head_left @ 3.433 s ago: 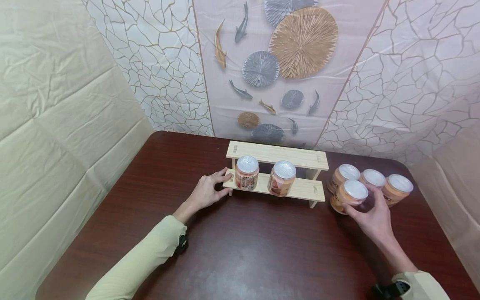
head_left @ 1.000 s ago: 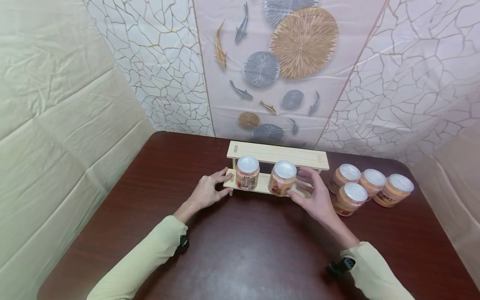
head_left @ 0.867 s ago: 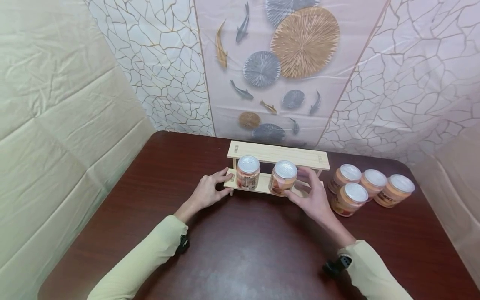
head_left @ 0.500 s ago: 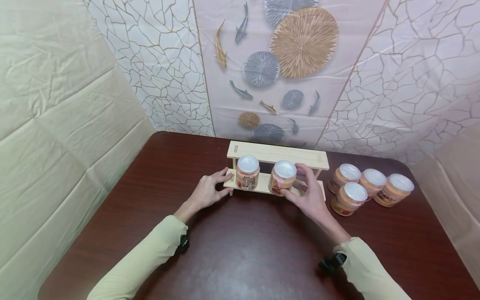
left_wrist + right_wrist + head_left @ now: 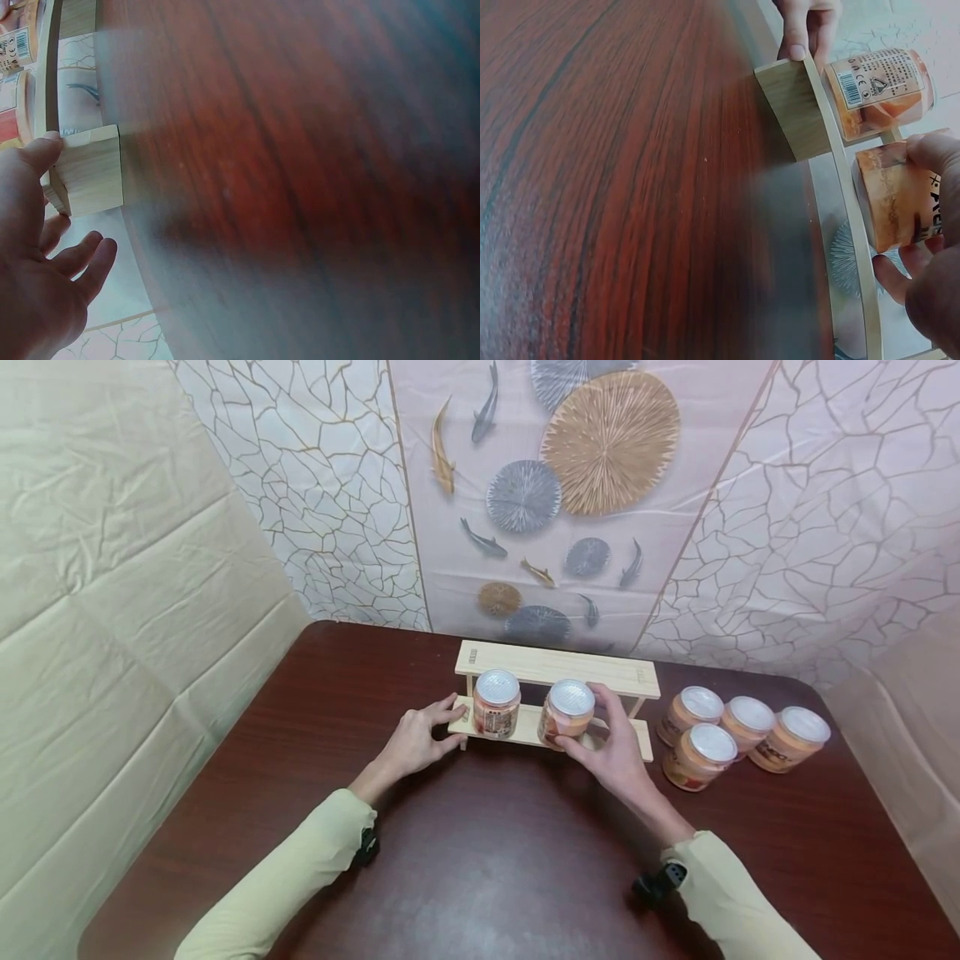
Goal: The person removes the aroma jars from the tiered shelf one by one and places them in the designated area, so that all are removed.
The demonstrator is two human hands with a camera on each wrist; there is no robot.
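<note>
A two-tier wooden shelf rack [image 5: 617, 744] stands near the back of the table, with two orange-labelled jars on its lower board. My left hand [image 5: 411, 742] pinches the left end of that board; the left wrist view shows the thumb [image 5: 43, 152] on one side and fingers beyond it. Close to that hand is the left jar [image 5: 496, 710], upright under a silver lid. My right hand [image 5: 611, 752] grips the right jar [image 5: 562, 722] from its right side, thumb in front. In the right wrist view this jar [image 5: 892, 199] appears to rest against the board.
Several more silver-lidded jars [image 5: 697, 764] stand clustered on the table right of the rack. The rack's upper board [image 5: 555, 664] runs behind the held jar. Patterned cloth [image 5: 345, 527] hangs beyond the table's back edge, and pale cloth walls flank both sides.
My right hand has let go of the front jar in the right cluster, moved left to the rack and closed round the right jar there. The left hand has stayed put.
</note>
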